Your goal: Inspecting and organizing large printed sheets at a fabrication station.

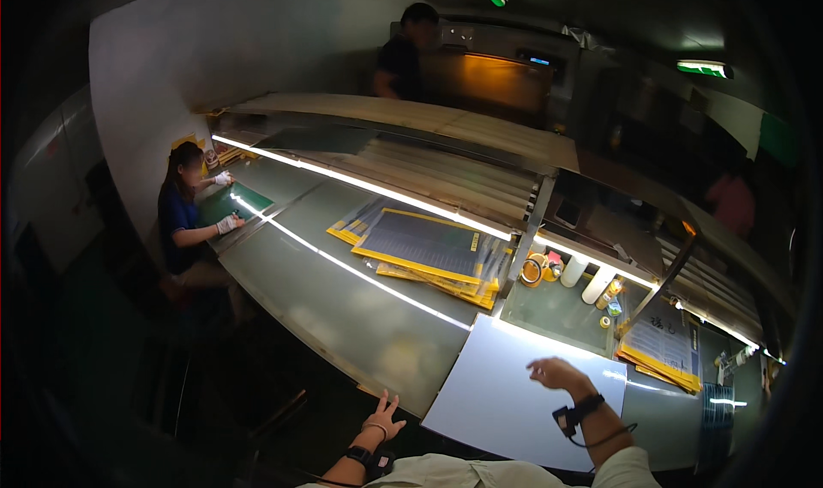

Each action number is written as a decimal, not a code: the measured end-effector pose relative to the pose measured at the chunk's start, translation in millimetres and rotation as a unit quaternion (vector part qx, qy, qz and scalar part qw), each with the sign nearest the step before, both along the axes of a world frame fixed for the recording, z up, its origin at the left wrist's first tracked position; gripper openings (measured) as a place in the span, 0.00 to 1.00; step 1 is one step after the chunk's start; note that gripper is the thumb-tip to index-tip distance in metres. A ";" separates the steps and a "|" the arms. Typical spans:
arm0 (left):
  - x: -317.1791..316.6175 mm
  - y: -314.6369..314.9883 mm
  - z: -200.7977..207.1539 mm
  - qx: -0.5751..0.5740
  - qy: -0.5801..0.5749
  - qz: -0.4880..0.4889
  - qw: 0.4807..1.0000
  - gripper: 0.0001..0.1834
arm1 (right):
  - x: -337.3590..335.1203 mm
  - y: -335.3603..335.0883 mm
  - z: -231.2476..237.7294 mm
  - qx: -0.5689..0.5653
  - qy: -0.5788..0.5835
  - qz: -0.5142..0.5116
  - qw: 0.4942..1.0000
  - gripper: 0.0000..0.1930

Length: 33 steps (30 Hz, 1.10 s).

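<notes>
Far left, a co-worker (184, 218) in white gloves has both hands at a green sheet (253, 198) on the table (343, 312). Next, our left hand (383, 420) is at the table's near edge, fingers spread wide, nothing in them; contact unclear. Behind it, a pile of yellow-edged sheets (417, 245). Right of our left hand, the white panel (501, 389) lies flat; its long axis seems to run left to right, slanting nearer us rightward. Our right hand (559, 375) is over it, pointing left, fingers half-bent, visibly empty; can't tell if they touch.
</notes>
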<state>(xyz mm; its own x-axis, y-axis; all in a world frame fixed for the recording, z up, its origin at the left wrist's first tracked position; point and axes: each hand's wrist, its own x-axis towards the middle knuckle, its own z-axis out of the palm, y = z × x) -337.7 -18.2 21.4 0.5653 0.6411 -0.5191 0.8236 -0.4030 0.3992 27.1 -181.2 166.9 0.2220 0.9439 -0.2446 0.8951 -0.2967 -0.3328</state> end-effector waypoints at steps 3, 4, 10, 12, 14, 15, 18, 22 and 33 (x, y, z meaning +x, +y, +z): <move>1.4 0.3 -2.6 0.003 -0.009 0.003 1.000 0.39 | 12.7 61.2 31.5 0.054 -0.031 0.002 0.998 0.13; 1.7 1.3 -4.9 0.011 -0.016 0.001 1.000 0.38 | 9.3 80.1 46.7 0.123 -0.031 0.001 0.992 0.13; 3.9 4.8 11.2 -0.016 -0.013 0.018 1.000 0.38 | 11.7 193.4 85.9 0.408 -0.107 0.035 0.906 0.16; 4.2 4.6 14.3 -0.028 -0.014 0.023 0.999 0.38 | 10.0 226.8 100.8 0.423 -0.180 0.054 0.886 0.22; 2.0 5.0 12.7 -0.016 -0.026 0.020 0.999 0.38 | -7.3 265.0 116.0 0.407 -0.211 0.061 0.887 0.26; 0.6 4.7 11.0 -0.015 -0.026 0.026 0.999 0.38 | -15.7 284.5 119.9 0.412 -0.258 0.070 0.871 0.30; -3.5 4.6 5.7 -0.020 -0.027 0.016 0.999 0.37 | -22.9 340.1 122.0 0.382 -0.329 0.057 0.862 0.36; -2.7 1.5 7.6 -0.038 -0.007 0.006 0.999 0.36 | 17.4 397.0 82.6 0.340 -0.354 0.040 0.871 0.31; -36.5 119.6 55.5 -0.469 -0.678 0.281 0.491 0.43 | -49.7 208.7 90.9 0.389 -0.256 0.236 0.853 0.22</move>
